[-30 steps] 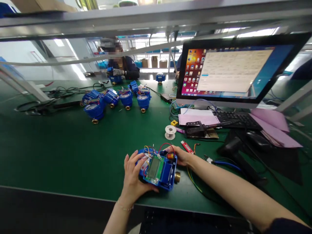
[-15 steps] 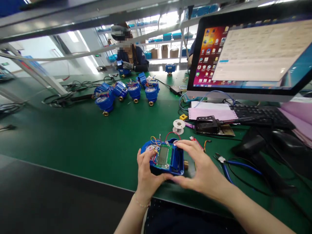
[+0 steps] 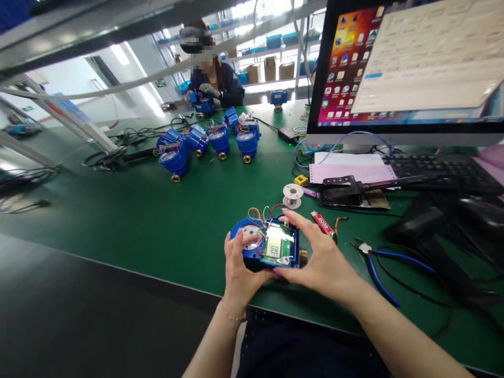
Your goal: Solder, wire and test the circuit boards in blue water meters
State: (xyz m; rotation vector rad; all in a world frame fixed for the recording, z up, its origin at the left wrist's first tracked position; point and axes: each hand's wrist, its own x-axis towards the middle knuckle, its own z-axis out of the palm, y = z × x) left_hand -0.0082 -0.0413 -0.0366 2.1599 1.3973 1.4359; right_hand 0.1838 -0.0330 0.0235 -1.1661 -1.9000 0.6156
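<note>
A blue water meter (image 3: 252, 247) with an open top rests near the front edge of the green bench (image 3: 129, 220). A small green circuit board with an LCD (image 3: 276, 245) and coloured wires sits in it. My left hand (image 3: 237, 268) grips the meter's left side, thumb on the dial face. My right hand (image 3: 321, 254) wraps the right side, fingertips on the board's far edge and thumb under the near edge.
Several more blue meters (image 3: 214, 142) lie farther back, where another person (image 3: 210, 79) works. A solder spool (image 3: 293, 194), a red battery (image 3: 322, 222), blue pliers (image 3: 378, 268), a soldering tool stand (image 3: 346, 191), a keyboard (image 3: 437, 170) and a monitor (image 3: 409, 68) stand to the right.
My right hand came from behind the meter to clasp its right side and the board. The view tilted down and nearer; the meter shifted slightly.
</note>
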